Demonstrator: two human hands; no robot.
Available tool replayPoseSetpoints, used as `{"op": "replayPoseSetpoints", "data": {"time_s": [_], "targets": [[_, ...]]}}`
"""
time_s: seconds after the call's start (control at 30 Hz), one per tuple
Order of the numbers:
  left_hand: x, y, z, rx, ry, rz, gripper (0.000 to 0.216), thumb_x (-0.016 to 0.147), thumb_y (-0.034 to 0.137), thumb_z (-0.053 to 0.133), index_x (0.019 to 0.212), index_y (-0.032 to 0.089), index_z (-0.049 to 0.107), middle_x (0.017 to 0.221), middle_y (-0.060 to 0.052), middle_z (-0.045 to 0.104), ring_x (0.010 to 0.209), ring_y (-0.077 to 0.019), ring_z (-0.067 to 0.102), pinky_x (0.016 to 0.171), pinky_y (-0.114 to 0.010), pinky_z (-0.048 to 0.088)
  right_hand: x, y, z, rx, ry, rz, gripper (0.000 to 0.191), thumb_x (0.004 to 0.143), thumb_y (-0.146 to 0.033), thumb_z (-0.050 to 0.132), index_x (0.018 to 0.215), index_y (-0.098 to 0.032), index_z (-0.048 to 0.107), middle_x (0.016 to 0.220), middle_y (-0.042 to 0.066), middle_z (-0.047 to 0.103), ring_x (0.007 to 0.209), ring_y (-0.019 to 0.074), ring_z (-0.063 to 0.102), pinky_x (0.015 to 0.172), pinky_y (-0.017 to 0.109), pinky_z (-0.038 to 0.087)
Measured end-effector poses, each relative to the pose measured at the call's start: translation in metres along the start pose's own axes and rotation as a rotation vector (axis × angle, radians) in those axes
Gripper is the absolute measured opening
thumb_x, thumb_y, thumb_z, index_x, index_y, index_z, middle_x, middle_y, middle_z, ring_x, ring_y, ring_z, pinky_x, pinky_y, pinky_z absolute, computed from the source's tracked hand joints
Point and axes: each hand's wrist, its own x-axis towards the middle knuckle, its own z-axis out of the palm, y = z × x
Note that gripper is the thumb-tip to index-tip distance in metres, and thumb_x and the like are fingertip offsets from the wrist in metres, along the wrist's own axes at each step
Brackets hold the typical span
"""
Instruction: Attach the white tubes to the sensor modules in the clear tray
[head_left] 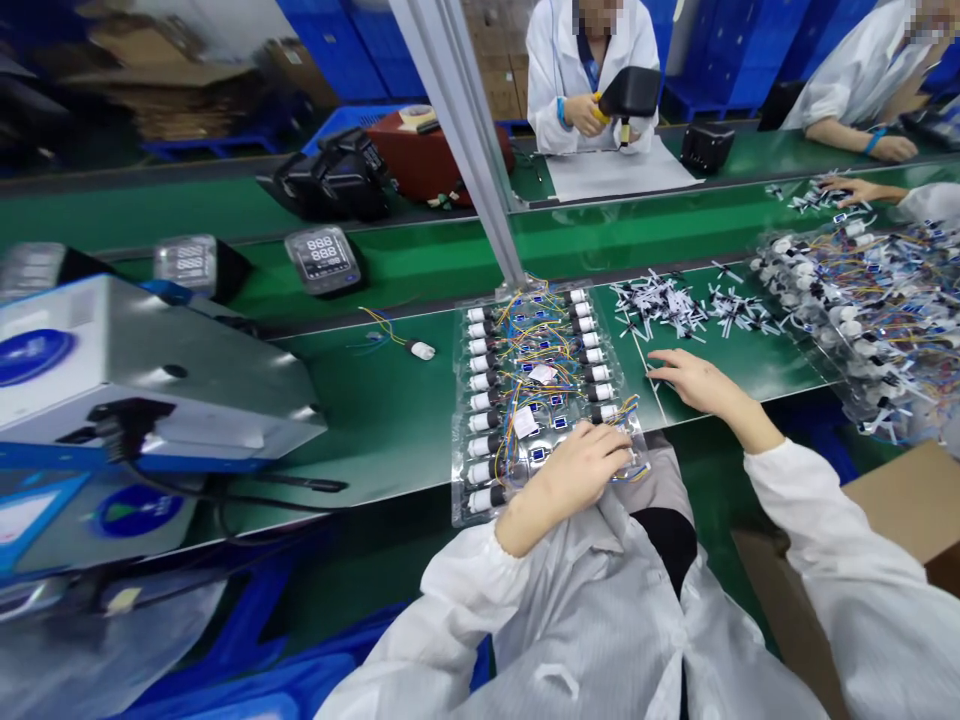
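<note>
A clear plastic tray lies on the green bench in front of me, filled with two rows of small white cylindrical parts with coloured wires. My left hand rests on the tray's near right corner, fingers curled over the wires; what it grips is hidden. My right hand lies flat on the green mat just right of the tray, fingers stretched toward it, holding nothing. A heap of small white and black pieces sits beyond my right hand.
A grey and blue machine stands at the left. A metal post rises behind the tray. Tangled wired parts pile at the right. Display units ride the conveyor. Two people in white coats work across the belt. A cardboard box is lower right.
</note>
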Motion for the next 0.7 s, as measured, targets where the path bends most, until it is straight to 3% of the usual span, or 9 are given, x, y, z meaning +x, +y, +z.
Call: {"op": "replayPoseSetpoints", "data": {"time_s": [0.1,0.2,0.3,0.4,0.5,0.57,0.7], "targets": [[0.007,0.002,-0.002,-0.009,-0.083,-0.004,0.026,0.104,0.018,0.05,0.123,0.02,0.068,0.121,-0.008,0.071,0.111,-0.0214,0.062,0.089,-0.037,0.042,0.018,0.007,-0.005,-0.027,-0.156,-0.055,0.042,0.093,-0.009,0.047,0.118,-0.027,0.076,0.144,0.004,0.065,0.123,0.0271,0.064,0.116,0.051,0.049],[0.012,0.001,-0.002,0.033,-0.112,-0.043,0.024,0.107,0.028,0.049,0.118,0.021,0.069,0.113,-0.008,0.07,0.105,-0.0218,0.062,0.084,-0.036,0.039,0.021,0.016,-0.014,-0.072,-0.231,-0.064,0.034,0.097,-0.016,0.048,0.114,-0.026,0.076,0.142,0.005,0.065,0.12,0.0279,0.064,0.11,0.05,0.053],[0.013,-0.001,-0.002,0.053,-0.119,-0.019,0.022,0.106,0.031,0.051,0.115,0.022,0.069,0.112,-0.007,0.069,0.106,-0.0221,0.06,0.084,-0.035,0.036,0.01,0.018,-0.028,-0.115,-0.163,-0.004,0.03,0.1,-0.024,0.047,0.109,-0.023,0.075,0.149,0.009,0.058,0.116,0.0285,0.065,0.106,0.05,0.055],[0.009,-0.003,-0.001,0.025,-0.09,-0.002,0.023,0.108,0.033,0.049,0.115,0.022,0.067,0.114,-0.006,0.069,0.106,-0.0214,0.058,0.086,-0.036,0.034,-0.01,0.002,-0.037,0.0,0.004,0.153,0.023,0.101,-0.038,0.056,0.105,-0.025,0.074,0.13,0.011,0.067,0.106,0.028,0.067,0.1,0.048,0.058],[0.003,-0.005,0.003,-0.03,-0.033,-0.016,0.024,0.108,0.036,0.048,0.112,0.022,0.067,0.116,-0.006,0.07,0.11,-0.0221,0.058,0.091,-0.039,0.033,-0.028,-0.034,-0.028,0.373,0.272,0.37,0.024,0.095,-0.049,0.068,0.099,-0.026,0.069,0.093,0.007,0.072,0.079,0.0225,0.068,0.078,0.041,0.061],[-0.002,-0.005,0.007,-0.056,0.012,-0.04,0.024,0.108,0.037,0.049,0.112,0.022,0.067,0.116,-0.006,0.072,0.113,-0.0234,0.057,0.094,-0.042,0.032,-0.037,-0.063,-0.013,0.741,0.404,0.479,0.027,0.093,-0.05,0.071,0.098,-0.024,0.065,0.082,0.003,0.071,0.061,0.0164,0.063,0.061,0.034,0.058],[-0.006,-0.002,0.015,-0.053,0.076,-0.098,0.029,0.105,0.039,0.056,0.127,0.022,0.065,0.119,-0.008,0.072,0.115,-0.0267,0.054,0.098,-0.046,0.032,-0.047,-0.108,0.022,1.355,0.39,0.613,0.036,0.082,-0.043,0.086,0.103,-0.023,0.064,0.084,0.002,0.074,0.057,0.0146,0.066,0.055,0.031,0.056]]}}
